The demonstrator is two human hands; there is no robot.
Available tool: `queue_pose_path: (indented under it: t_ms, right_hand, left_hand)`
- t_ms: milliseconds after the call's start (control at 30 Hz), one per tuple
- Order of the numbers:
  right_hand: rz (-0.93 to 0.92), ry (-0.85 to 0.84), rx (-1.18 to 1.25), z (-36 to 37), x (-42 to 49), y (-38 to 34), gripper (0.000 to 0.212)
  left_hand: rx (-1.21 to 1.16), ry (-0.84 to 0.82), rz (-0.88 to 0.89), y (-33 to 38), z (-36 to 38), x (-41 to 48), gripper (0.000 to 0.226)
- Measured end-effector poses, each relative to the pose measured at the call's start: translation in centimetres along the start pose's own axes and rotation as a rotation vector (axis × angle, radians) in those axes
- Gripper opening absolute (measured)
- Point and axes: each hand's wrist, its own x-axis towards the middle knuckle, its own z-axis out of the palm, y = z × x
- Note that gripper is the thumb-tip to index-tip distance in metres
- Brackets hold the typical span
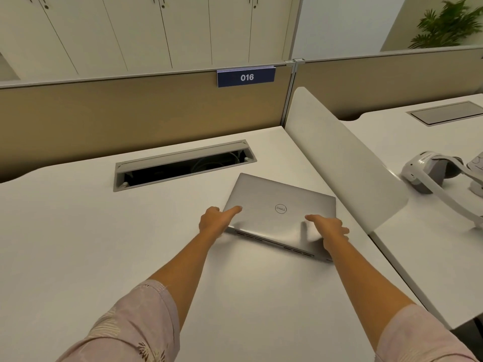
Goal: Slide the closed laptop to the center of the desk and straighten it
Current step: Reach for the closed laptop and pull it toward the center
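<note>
While the closed laptop [281, 212] lies skewed on the desk [78, 231], right of centre near the divider panel [339, 158], both hands grip its near corners. The left hand [213, 222] and right hand [330, 231] each lay a thumb on the lid, fingers curled at the edges.

Laptop [281, 212] on desk [78, 231], right of centre, skewed to desk edges, near right edge. Divider [339, 158] along right edge, just beside laptop. Cable hatch [183, 164] behind laptop, toward back edge. Left hand [214, 220] on laptop's near-left corner, right hand [330, 229] on near-right corner. Headset [431, 173] on next desk [431, 257], right of divider.
</note>
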Motion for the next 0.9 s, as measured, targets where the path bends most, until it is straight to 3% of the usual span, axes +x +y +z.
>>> queue_pose_path:
  t_ms: [33,400,733,900]
  right_hand:
    - [0.015,-0.012,0.004,0.0,-0.4,0.0,0.087]
    - [0.067,-0.071,0.032,2.1,-6.9,1.9,0.09]
    - [0.054,-0.167,-0.047,7.7,-16.6,5.0,0.097]
    - [0.053,-0.208,-0.054,10.3,-20.9,6.3,0.098]
  left_hand:
    - [-0.007,0.014,-0.007,-0.1,-0.3,0.0,0.058]
    - [0.058,0.115,-0.037,-3.7,-5.2,-0.8,0.05]
    - [0.069,0.169,-0.136,-10.4,-12.8,-2.0,0.075]
    - [0.117,0.206,-0.144,-12.5,-15.5,-2.2,0.073]
